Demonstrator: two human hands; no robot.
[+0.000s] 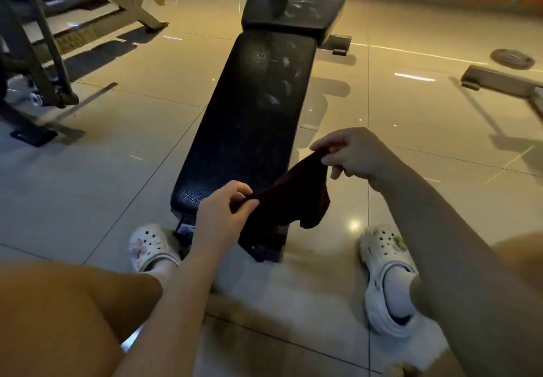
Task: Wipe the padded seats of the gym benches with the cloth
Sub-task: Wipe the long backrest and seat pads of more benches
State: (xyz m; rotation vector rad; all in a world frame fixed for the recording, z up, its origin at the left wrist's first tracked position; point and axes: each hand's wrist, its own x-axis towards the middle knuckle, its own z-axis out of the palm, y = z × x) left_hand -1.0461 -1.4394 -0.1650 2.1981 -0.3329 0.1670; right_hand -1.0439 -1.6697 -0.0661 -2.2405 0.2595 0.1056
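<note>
A black padded gym bench runs away from me down the middle of the head view, with pale smudges on its far half and a second shorter pad beyond it. A dark maroon cloth hangs stretched above the bench's near end. My left hand pinches one corner of the cloth. My right hand pinches the other corner, higher and to the right. The cloth's lower edge droops over the bench's foot.
Glossy tiled floor lies all around the bench. A machine frame stands at the left, another bench base and a weight plate at the right. My feet in white clogs flank the bench's near end.
</note>
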